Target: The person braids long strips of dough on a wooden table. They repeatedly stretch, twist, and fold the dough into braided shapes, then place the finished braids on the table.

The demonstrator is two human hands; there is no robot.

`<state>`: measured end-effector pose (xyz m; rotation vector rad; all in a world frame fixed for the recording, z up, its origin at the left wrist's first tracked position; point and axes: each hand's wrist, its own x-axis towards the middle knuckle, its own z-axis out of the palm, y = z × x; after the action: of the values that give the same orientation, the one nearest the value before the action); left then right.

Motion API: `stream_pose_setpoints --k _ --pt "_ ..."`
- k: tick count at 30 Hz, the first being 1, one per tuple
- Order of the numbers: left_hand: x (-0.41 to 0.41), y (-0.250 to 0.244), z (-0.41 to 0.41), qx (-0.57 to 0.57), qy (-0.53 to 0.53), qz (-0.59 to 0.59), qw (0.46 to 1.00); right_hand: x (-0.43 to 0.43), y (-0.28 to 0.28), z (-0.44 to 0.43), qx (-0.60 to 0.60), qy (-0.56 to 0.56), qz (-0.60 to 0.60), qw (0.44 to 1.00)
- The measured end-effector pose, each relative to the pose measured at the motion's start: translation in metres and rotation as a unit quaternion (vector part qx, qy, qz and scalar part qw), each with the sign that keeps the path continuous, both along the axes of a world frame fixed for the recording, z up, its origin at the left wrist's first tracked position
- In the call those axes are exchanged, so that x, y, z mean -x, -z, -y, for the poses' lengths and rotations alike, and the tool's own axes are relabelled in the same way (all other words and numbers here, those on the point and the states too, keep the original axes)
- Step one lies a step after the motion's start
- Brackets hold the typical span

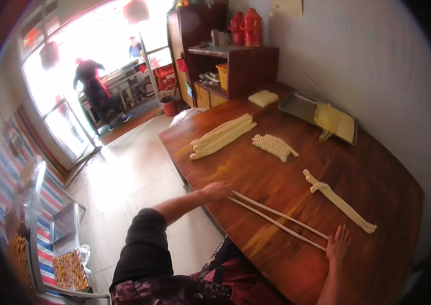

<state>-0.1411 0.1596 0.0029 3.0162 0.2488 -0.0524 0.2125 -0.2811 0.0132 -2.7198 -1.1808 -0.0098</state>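
Note:
Two long thin dough strands (280, 217) stretch across the brown wooden table (368, 274) between my hands. My left hand (217, 191) covers their far-left ends at the table's edge; its fingers are blurred and their grip cannot be made out. At the other ends my right hand (338, 244) lies palm down with its fingers apart, the heel of the hand against the strands. Beyond the right hand lies a group of longer dough strands (339, 200), with one short piece folded over near its upper end. Several short twisted dough pieces (274, 146) sit side by side farther back.
Thick dough ropes (223, 136) and a dough slab (263, 98) lie farther back. A metal tray (295, 106) holds a dough sheet (341, 124) and crumpled yellowish film. Fried twists (70, 268) fill a tray at lower left. A person (91, 85) stands by the doorway.

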Motion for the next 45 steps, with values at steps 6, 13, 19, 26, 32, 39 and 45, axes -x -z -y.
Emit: stream_pose_setpoints --k 6,13,19,26,32,39,45 --pt "0.026 0.046 0.056 0.063 -0.107 0.151 0.981 0.032 0.030 0.082 -0.189 -0.075 -0.011 0.979" --pt "-0.037 0.042 0.043 0.192 -0.139 0.155 0.959 0.008 -0.005 0.000 -0.129 0.030 -0.035 0.991" --pt "-0.031 0.051 0.108 -0.109 -0.116 0.169 0.973 0.062 0.012 0.077 -0.187 -0.064 -0.042 0.979" --pt "-0.057 0.005 0.112 0.007 -0.028 0.117 0.993 0.012 0.034 0.028 -0.190 -0.070 0.131 0.971" --pt "-0.032 0.046 0.142 0.020 -0.161 0.106 0.981 0.018 0.048 0.060 -0.271 -0.074 0.008 0.960" --pt "-0.035 0.028 0.142 -0.107 0.015 0.166 0.980 0.043 0.025 0.036 -0.194 -0.101 0.122 0.968" --pt "-0.081 0.031 0.136 0.032 -0.217 0.124 0.968 0.011 0.031 0.027 -0.187 0.003 0.028 0.982"
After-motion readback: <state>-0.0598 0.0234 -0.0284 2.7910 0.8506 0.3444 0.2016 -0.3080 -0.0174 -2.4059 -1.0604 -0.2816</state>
